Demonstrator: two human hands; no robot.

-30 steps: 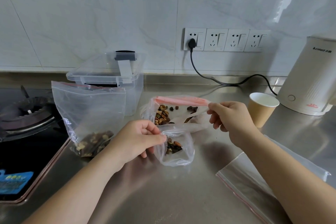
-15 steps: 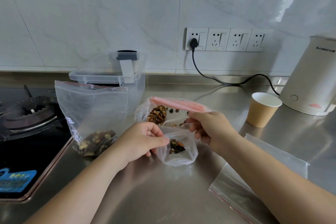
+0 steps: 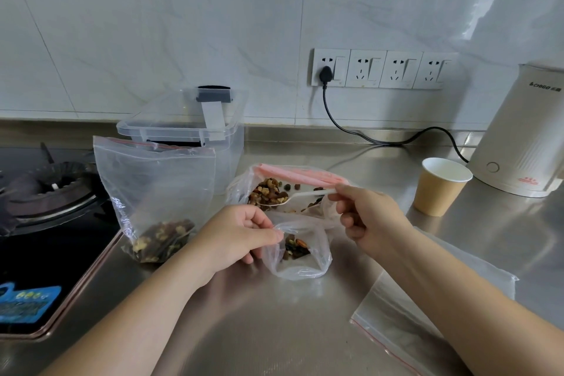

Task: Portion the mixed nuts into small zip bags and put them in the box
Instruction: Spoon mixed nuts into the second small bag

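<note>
Head view: my left hand (image 3: 241, 235) pinches the small bag (image 3: 300, 253) open on the surface (image 3: 274, 330), with few nuts (image 3: 295, 247) inside. My right hand (image 3: 366, 217) grips a spoon (image 3: 293, 197) in the nut bag (image 3: 274, 189). I judge the task is early; the box (image 3: 189, 131) behind looks empty.

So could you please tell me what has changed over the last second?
The right hand dipped toward the small bag, then drew back up; its white plastic spoon now shows, loaded with nuts inside the pink-zip bag. The left hand still pinches the small bag's rim open. The big bag, box and paper cup stayed put.
</note>
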